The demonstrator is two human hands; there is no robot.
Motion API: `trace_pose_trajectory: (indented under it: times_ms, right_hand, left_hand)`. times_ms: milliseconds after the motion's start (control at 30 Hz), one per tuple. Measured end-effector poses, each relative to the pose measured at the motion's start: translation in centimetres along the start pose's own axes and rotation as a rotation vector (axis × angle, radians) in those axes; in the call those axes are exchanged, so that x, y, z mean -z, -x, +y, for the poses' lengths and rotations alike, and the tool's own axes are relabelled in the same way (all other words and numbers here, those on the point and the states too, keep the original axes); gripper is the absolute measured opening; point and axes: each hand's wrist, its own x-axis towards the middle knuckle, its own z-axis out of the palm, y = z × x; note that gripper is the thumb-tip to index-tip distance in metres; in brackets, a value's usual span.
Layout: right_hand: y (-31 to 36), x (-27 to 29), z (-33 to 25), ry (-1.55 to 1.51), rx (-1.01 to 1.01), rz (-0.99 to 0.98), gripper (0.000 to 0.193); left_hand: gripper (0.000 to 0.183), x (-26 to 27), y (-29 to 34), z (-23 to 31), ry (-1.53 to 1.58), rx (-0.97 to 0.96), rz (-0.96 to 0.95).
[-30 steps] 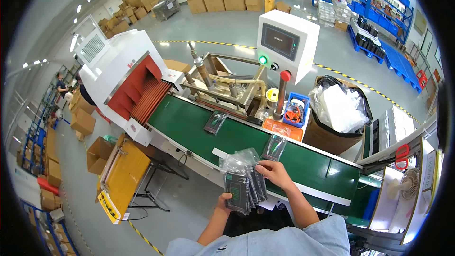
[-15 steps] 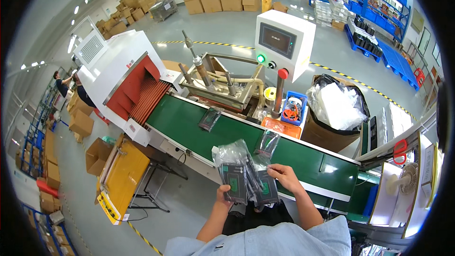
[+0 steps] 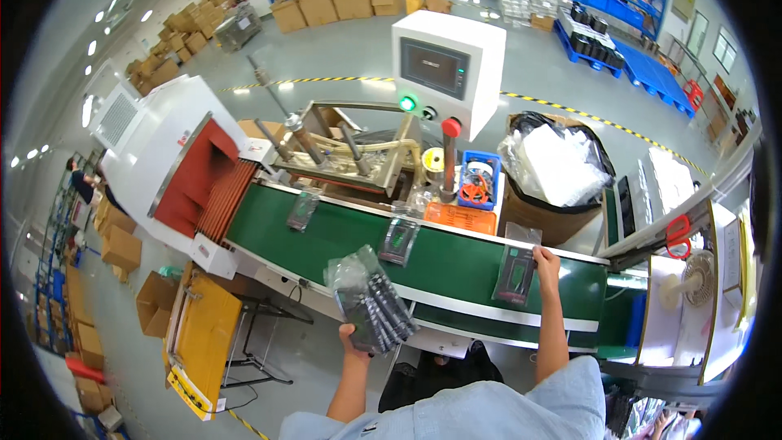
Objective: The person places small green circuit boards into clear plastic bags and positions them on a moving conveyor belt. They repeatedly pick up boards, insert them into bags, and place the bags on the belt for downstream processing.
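Observation:
My left hand (image 3: 353, 341) grips a fanned stack of flat black packages in clear plastic bags (image 3: 373, 305), held just in front of the conveyor's near edge. Out to the right, my right hand (image 3: 546, 266) pinches the upper right edge of a single bagged black package (image 3: 516, 270). That package is over the green conveyor belt (image 3: 454, 275); whether it rests fully on the belt I cannot tell. Farther left along the belt lie two more bagged packages, a nearer one (image 3: 399, 241) and a farther one (image 3: 303, 212) close to the rollers.
A white tunnel machine (image 3: 159, 159) with red curtain flaps stands at the belt's left end. Behind the belt are a control box (image 3: 446, 65), a blue bin (image 3: 481, 179), an orange tray (image 3: 460, 217) and a lined carton of plastic (image 3: 562, 167). A yellow table (image 3: 204, 330) is at left.
My right hand has left the stack and moved right over the belt with one package. The belt packages sit farther left relative to the control box. My view has shifted.

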Motion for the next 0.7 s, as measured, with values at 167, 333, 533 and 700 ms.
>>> trace_pose_trajectory:
  times_ms: [167, 333, 533, 700]
  right_hand:
    - [-4.8, -2.5, 7.8, 0.190, 0.017, 0.175, 0.026]
    - [-4.6, -9.4, 7.9, 0.350, 0.038, 0.292, 0.027]
    - [-3.5, -15.0, 5.5, 0.400, 0.013, 0.312, 0.030]
    - [-3.6, -18.0, 4.8, 0.462, 0.040, 0.213, 0.032]
  left_hand:
    - [0.062, 3.6, 1.1, -0.2, -0.012, 0.052, 0.052]
    - [0.057, 4.3, 2.0, -0.8, -0.015, 0.068, 0.125]
    - [0.055, 3.9, 2.5, -0.4, -0.042, 0.082, 0.156]
    - [0.055, 1.1, 1.8, -0.2, -0.090, 0.142, 0.137]
